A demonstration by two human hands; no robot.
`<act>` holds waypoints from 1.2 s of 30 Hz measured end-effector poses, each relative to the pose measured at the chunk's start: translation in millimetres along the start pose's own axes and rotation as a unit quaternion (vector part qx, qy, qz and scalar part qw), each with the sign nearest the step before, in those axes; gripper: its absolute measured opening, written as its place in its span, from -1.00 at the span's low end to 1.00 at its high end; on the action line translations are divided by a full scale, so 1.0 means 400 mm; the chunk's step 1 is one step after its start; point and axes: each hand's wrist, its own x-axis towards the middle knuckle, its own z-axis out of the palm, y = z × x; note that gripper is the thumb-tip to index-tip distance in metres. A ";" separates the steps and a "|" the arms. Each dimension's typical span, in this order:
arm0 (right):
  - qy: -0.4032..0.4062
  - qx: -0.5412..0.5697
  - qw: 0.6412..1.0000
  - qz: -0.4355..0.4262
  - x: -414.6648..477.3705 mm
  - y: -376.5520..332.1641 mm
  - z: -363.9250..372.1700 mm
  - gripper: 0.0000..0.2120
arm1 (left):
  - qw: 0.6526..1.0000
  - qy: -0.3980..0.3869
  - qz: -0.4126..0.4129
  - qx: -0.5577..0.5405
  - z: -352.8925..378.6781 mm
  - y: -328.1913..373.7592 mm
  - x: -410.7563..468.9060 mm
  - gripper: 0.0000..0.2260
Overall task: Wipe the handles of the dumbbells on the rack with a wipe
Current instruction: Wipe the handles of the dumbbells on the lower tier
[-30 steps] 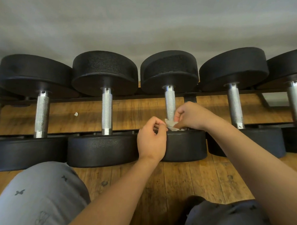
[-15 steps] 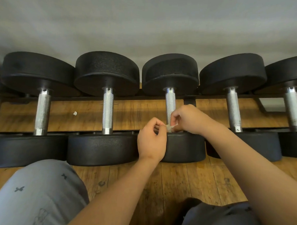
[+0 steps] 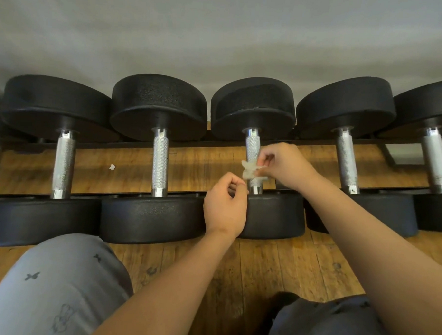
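Facing a low black metal rack [image 3: 114, 145] on a brown wooden plank floor [image 3: 261, 265], loaded with a row of black round-headed dumbbells with knurled silver metal handles. Busy at the middle dumbbell [image 3: 253, 105] of the row.

Pinching a small crumpled whitish wipe [image 3: 249, 169] between the curled fingers [image 3: 264, 166] and thumb of the right hand [image 3: 288, 167], hard against the near half of that dumbbell's handle [image 3: 252, 146], on its front and right side.

Holding the left hand [image 3: 226, 205] just below and to the left, close by the handle's near collar and over the near black head. Fingers curled in there, thumb tip near forefinger, nothing seen between them. Very near the wipe's lower edge, with contact impossible to tell.

At lower left, a light grey patterned trouser knee [image 3: 57, 287]; at lower right, a darker grey one [image 3: 334, 324]. Beneath the rack, left of centre, a tiny white scrap [image 3: 111, 166] on the floor. Behind everything, a plain grey wall [image 3: 221, 28].
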 end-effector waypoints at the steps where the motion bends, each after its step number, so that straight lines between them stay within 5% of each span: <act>1: 0.024 0.015 1.000 0.007 0.002 0.000 0.000 -0.82 | 1.000 -0.001 0.000 0.001 0.000 0.000 -0.002 -0.85; 7: -0.089 -0.027 0.996 0.016 -0.016 0.013 0.010 -0.85 | 1.000 -0.001 0.002 0.003 -0.001 -0.001 -0.004 -0.85; 13: 0.091 0.075 0.993 0.025 0.009 0.014 0.017 -0.77 | 1.000 -0.009 -0.005 -0.001 0.001 -0.003 -0.004 -0.85; 18: -0.040 0.037 0.998 0.029 -0.007 0.020 0.021 -0.80 | 1.000 -0.001 -0.006 -0.005 0.001 -0.003 -0.003 -0.84; 23: 0.138 0.158 0.976 0.063 0.025 0.013 0.029 -0.90 | 1.000 -0.007 -0.008 -0.006 0.003 -0.002 -0.004 -0.84; 29: 0.028 0.128 0.988 0.087 0.003 0.012 0.040 -0.89 | 1.000 -0.001 -0.004 -0.003 0.002 -0.004 -0.002 -0.85; 36: 0.229 0.235 0.936 0.125 0.072 -0.013 0.042 -0.93 | 1.000 -0.007 -0.008 -0.008 0.001 -0.002 -0.004 -0.85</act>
